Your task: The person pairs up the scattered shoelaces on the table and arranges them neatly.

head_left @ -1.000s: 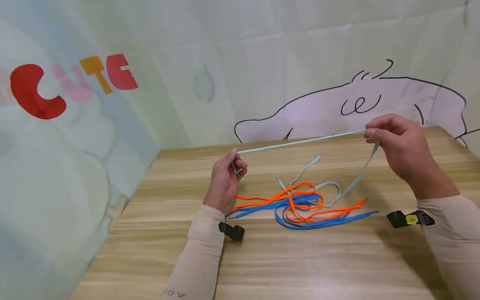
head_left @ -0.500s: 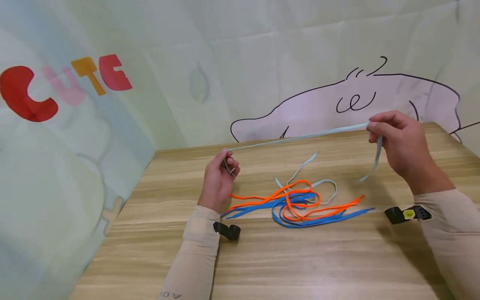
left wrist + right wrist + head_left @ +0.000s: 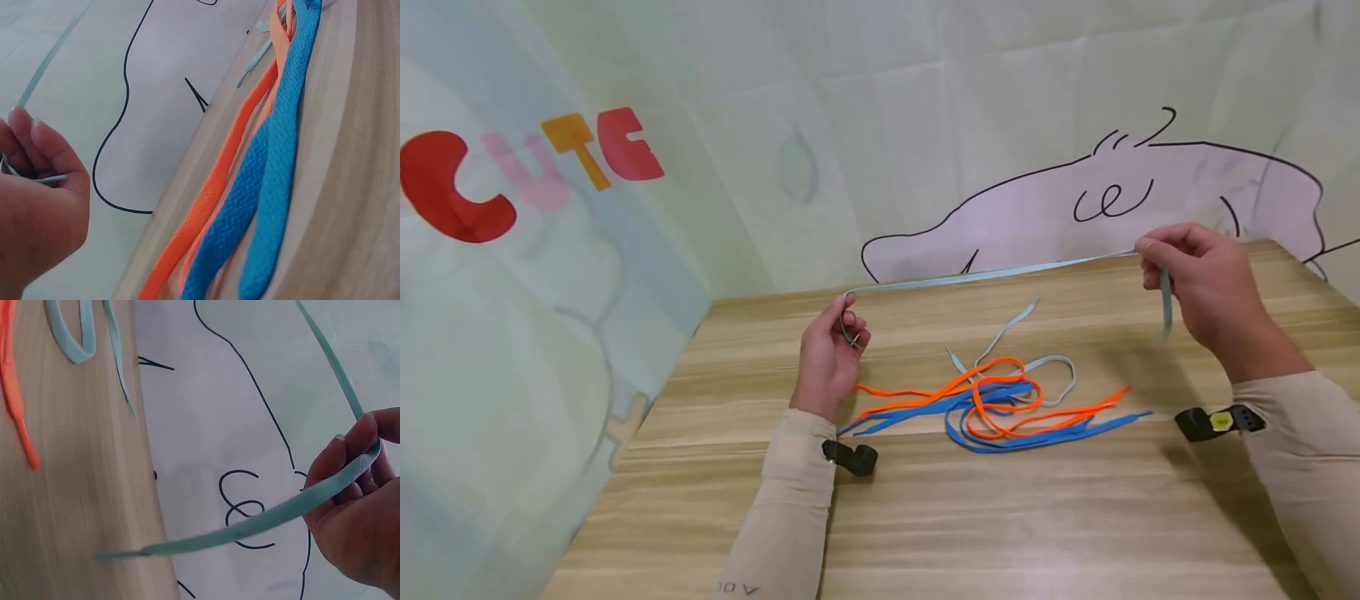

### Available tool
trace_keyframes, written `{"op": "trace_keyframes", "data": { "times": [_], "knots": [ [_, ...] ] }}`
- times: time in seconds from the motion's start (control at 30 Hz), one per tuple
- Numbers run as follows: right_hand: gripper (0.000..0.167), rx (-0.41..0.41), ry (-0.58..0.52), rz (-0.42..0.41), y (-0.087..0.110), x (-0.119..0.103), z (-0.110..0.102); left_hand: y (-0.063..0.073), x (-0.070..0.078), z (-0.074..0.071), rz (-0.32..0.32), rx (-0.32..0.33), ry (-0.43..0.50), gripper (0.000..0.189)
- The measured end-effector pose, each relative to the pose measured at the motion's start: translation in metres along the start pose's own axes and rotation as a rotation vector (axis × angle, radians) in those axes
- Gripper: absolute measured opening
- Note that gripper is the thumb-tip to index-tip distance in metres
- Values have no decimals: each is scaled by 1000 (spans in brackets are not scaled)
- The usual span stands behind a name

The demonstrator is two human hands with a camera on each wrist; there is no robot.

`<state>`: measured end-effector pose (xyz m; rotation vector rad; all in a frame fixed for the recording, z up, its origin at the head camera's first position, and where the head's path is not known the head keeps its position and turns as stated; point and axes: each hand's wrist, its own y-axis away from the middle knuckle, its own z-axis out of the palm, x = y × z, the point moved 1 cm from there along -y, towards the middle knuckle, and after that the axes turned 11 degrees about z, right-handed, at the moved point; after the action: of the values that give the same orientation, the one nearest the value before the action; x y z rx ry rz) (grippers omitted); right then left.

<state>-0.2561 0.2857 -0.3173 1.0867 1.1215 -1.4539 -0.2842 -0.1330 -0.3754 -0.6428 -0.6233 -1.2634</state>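
A pale blue-green shoelace (image 3: 985, 276) stretches nearly straight between my two hands above the table. My left hand (image 3: 829, 354) pinches it near one end, and the short tip curls down over the fingers. My right hand (image 3: 1206, 283) pinches it at the other side; a free tail ending in an aglet hangs below, seen large in the right wrist view as the shoelace tail (image 3: 269, 519). Under the stretched lace lie orange shoelaces (image 3: 1000, 400), blue shoelaces (image 3: 1037, 446) and another pale shoelace (image 3: 1060, 360), loosely overlapping on the table.
The wood-grain table (image 3: 1000, 533) ends at a back edge against a printed cloth wall (image 3: 925, 150). More cloth with coloured letters (image 3: 580, 150) hangs at the left. Black wrist cameras (image 3: 850, 457) sit on both sleeves.
The right-hand tail has left the table pile and now hangs short and free below the right hand. The left hand has shifted slightly left, with the lace still stretched between both hands.
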Motion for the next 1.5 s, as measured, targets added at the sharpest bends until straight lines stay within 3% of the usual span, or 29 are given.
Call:
{"op": "trace_keyframes", "data": {
  "times": [0.3, 0.53, 0.8, 1.03, 1.2, 1.33, 1.43, 1.5],
  "knots": [
    [2, 115, 232, 66, -4, 7, -14, -2, -1, -5, 13, 88, -14, 22],
    [4, 167, 396, 126, -9, 12, -23, -3, -2, -7, 8, 156, -26, 15],
    [8, 175, 389, 168, -13, 18, -34, -5, -5, -8, -4, 171, -87, 17],
    [21, 116, 287, 213, -16, 22, -34, -4, -7, -10, 13, 205, -89, 16],
    [9, 87, 399, 198, -16, 26, -32, -4, -7, -10, 1, 202, -87, 25],
    [14, 89, 461, 175, -16, 29, -32, -3, -8, -11, -7, 183, -91, 26],
    [4, 75, 426, 154, -17, 30, -32, -3, -8, -13, -10, 170, -90, 20],
    [10, 55, 395, 141, -17, 30, -32, -4, -8, -14, -10, 157, -90, 20]
  ]
}}
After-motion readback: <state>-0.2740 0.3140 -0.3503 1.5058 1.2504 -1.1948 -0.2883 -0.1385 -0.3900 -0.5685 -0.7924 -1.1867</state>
